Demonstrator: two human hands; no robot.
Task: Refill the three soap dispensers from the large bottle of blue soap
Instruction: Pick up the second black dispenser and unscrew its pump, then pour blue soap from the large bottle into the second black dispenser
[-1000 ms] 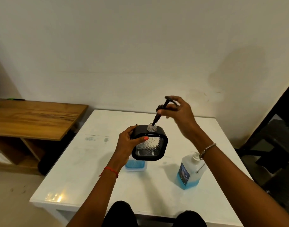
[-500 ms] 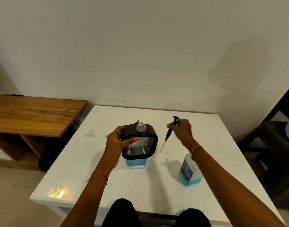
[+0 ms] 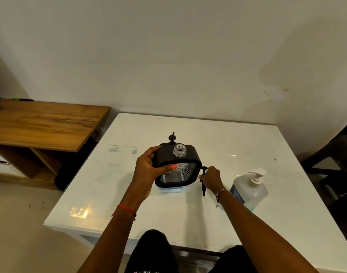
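Fingers of left hand (image 3: 147,170) wrap black dispenser (image 3: 177,168), held aloft | right hand (image 3: 211,179) pinches pump (image 3: 204,191) low over table (image 3: 109,194)

A blue-filled dispenser (image 3: 171,189) is mostly hidden behind the held black dispenser (image 3: 176,168); farther back, only a black pump top (image 3: 172,137) is seen. The label on the large bottle (image 3: 251,188) cannot be read.

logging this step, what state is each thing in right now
black dispenser, pump off, neck open, looks empty, gripped by left hand
black pump, off its dispenser, held upright in right hand
large bottle, upright, white pump on, untouched
dispenser behind, mostly hidden, pump on
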